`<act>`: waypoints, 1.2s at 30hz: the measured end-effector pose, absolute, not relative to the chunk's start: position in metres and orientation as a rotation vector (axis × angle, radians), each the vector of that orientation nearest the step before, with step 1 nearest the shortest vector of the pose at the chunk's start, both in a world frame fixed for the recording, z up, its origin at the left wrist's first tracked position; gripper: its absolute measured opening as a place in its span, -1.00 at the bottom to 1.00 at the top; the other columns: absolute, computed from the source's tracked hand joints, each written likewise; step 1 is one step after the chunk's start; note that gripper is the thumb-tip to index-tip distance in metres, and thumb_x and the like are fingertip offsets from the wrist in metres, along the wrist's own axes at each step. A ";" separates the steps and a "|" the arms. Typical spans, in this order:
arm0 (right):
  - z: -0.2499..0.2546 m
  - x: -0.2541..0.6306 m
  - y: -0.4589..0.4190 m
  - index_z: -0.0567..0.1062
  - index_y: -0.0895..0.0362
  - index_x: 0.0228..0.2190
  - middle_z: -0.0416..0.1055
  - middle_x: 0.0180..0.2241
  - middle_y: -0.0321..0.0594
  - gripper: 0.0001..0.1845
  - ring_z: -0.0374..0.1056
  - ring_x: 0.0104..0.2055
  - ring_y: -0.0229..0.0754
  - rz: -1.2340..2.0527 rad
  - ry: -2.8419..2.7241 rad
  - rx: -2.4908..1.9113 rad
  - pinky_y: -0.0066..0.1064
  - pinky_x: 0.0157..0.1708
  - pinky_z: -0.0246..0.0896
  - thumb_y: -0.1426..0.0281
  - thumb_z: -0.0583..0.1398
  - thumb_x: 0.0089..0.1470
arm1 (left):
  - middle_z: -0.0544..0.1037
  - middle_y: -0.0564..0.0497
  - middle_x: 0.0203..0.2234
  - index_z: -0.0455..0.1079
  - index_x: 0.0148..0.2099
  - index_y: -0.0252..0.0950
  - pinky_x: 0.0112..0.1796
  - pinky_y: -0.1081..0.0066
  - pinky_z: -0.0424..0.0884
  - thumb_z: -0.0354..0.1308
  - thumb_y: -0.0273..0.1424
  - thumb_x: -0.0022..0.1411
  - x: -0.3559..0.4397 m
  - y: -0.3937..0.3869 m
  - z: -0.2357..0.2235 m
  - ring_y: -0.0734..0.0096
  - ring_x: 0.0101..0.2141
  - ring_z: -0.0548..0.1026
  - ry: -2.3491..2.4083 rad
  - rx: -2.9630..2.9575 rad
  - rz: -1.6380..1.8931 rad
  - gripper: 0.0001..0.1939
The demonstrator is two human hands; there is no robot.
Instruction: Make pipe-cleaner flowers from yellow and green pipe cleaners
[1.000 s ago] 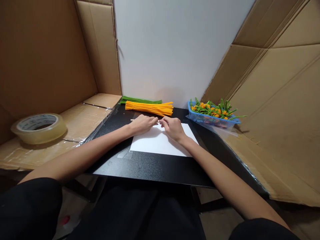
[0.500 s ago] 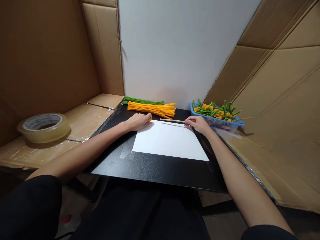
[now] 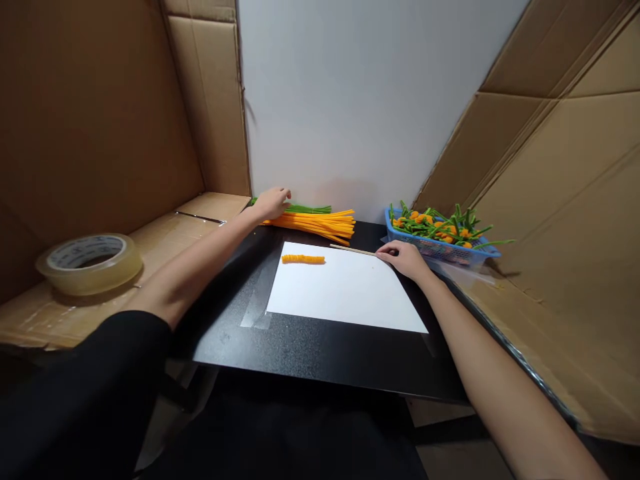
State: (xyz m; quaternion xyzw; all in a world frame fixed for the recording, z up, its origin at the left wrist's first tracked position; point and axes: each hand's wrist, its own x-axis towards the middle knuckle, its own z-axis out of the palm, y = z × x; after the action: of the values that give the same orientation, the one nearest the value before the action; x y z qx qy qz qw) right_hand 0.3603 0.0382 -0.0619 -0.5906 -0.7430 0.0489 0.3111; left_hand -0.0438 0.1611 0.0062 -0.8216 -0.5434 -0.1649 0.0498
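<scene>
My left hand (image 3: 274,203) is over the back of the table, at the bundles of pipe cleaners, its fingers bent and a little apart with nothing visible in them. Under and beside it lie green pipe cleaners (image 3: 313,209) and a larger bundle of orange pipe cleaners (image 3: 320,223). A short, ridged coil of orange pipe cleaner (image 3: 303,259) rests on the left part of the white paper (image 3: 345,293). My right hand (image 3: 403,259) pinches one end of a thin wooden stick (image 3: 353,250), which points left along the paper's far edge.
A blue basket (image 3: 440,245) at the back right holds green and orange pipe-cleaner pieces. At the left, a wide roll of clear tape (image 3: 90,263) sits on a cardboard ledge (image 3: 165,243). Tape strips (image 3: 256,313) lie at the paper's left edge. Cardboard walls stand on both sides.
My left hand has let go of the orange coil, now lying on the paper, and moved up and back to the green pipe cleaners. My right hand still holds the stick.
</scene>
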 end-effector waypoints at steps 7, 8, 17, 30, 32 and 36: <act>-0.065 0.356 0.038 0.68 0.07 -0.42 0.57 -0.35 -0.11 -0.79 0.40 -0.35 -0.07 0.093 -1.967 -1.547 -0.23 -0.29 0.29 0.24 0.27 0.01 | 0.61 -0.21 -0.01 0.51 0.13 -0.28 -0.07 0.33 0.45 0.10 -0.33 0.33 -0.036 0.200 -0.024 0.12 -0.03 0.56 -1.889 -2.463 -0.376 -0.62; -0.065 0.355 0.037 0.68 0.08 -0.42 0.57 -0.36 -0.11 -0.79 0.40 -0.35 -0.08 0.080 -1.964 -1.549 -0.24 -0.29 0.29 0.25 0.27 0.01 | 0.60 -0.23 0.01 0.49 0.16 -0.28 -0.06 0.31 0.45 0.09 -0.32 0.34 -0.037 0.200 -0.028 0.10 -0.01 0.55 -1.895 -2.460 -0.389 -0.60; -0.057 0.331 0.033 0.64 0.09 -0.39 0.55 -0.33 -0.11 -0.81 0.43 -0.27 -0.03 -0.051 -1.980 -1.475 -0.20 -0.23 0.33 0.33 0.21 0.09 | 0.67 -0.08 -0.09 0.62 0.03 -0.18 -0.07 0.46 0.46 0.21 -0.38 0.20 -0.046 0.200 -0.021 0.23 -0.09 0.60 -1.883 -2.609 -0.346 -0.65; 0.013 0.170 0.091 0.59 0.11 -0.18 0.52 -0.12 0.02 -0.71 0.29 0.02 0.09 -0.554 -2.334 -1.221 -0.13 -0.01 0.22 0.50 0.07 0.26 | 0.63 -0.18 -0.05 0.57 -0.01 -0.27 -0.07 0.34 0.46 0.20 -0.37 0.21 -0.042 0.194 -0.024 0.09 -0.03 0.57 -1.791 -2.548 -0.507 -0.70; 0.013 0.153 0.126 0.56 0.13 -0.08 0.49 -0.02 0.01 -0.70 0.26 0.11 0.06 -0.332 -2.363 -1.450 -0.17 0.07 0.21 0.50 0.10 0.24 | 0.63 -0.13 -0.03 0.54 0.04 -0.23 -0.10 0.40 0.46 0.26 -0.36 0.17 -0.043 0.194 -0.025 0.15 -0.04 0.57 -1.770 -2.576 -0.505 -0.64; -0.009 0.140 0.180 0.46 0.21 0.09 0.47 0.07 0.08 -0.48 0.35 0.09 0.09 -0.194 -2.323 -1.664 -0.16 0.03 0.31 0.58 0.24 0.06 | 0.62 -0.11 -0.05 0.55 0.01 -0.23 -0.10 0.43 0.44 0.25 -0.38 0.20 -0.048 0.192 -0.028 0.19 -0.02 0.55 -1.675 -2.595 -0.573 -0.69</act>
State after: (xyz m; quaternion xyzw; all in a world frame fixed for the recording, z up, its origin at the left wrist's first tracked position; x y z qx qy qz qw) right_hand 0.1400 0.1796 -0.0090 -0.5753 -0.8033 -0.0670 0.1385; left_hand -0.0475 0.1919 -0.0277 -0.8261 -0.5331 -0.1825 0.0002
